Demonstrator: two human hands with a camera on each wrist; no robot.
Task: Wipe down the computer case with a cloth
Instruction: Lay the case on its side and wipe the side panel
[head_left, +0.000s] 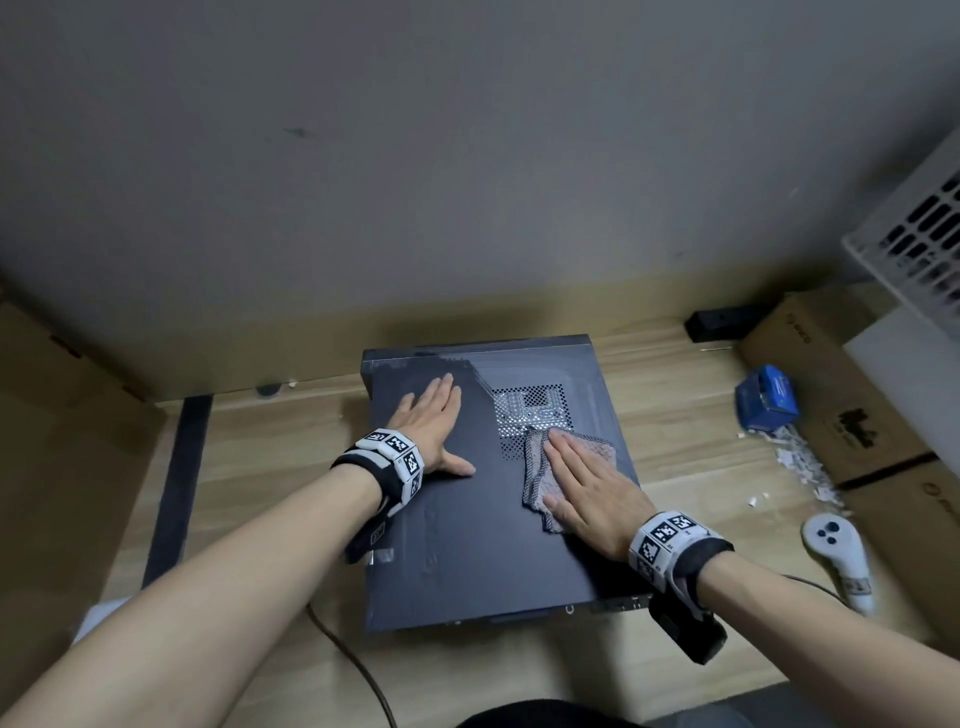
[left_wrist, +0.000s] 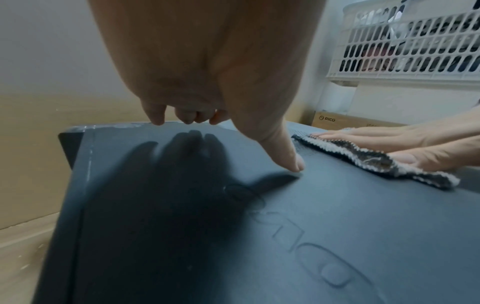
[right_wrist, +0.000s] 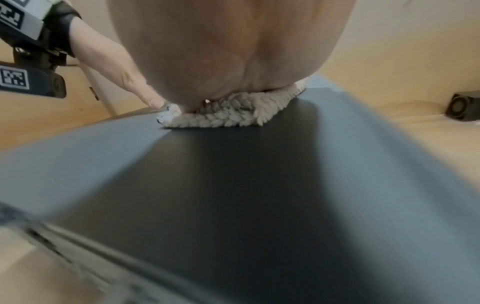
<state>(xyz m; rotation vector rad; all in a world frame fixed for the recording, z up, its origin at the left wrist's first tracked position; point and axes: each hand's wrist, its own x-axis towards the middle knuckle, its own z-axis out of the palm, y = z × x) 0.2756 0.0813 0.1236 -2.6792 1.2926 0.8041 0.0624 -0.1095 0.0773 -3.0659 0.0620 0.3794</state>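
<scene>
A dark grey computer case lies flat on the wooden floor, its side panel up, with a perforated vent near the far right. My left hand rests flat on the panel's far left part, fingers straight and thumb spread. My right hand presses flat on a grey knitted cloth just below the vent. In the left wrist view my left hand's fingers touch the case, with the cloth to the right. The right wrist view shows the cloth under my palm on the case.
Cardboard boxes and a white plastic basket stand at the right. A blue box, white scraps and a white controller lie on the floor beside the case. A cable runs near its front edge. A wall stands behind.
</scene>
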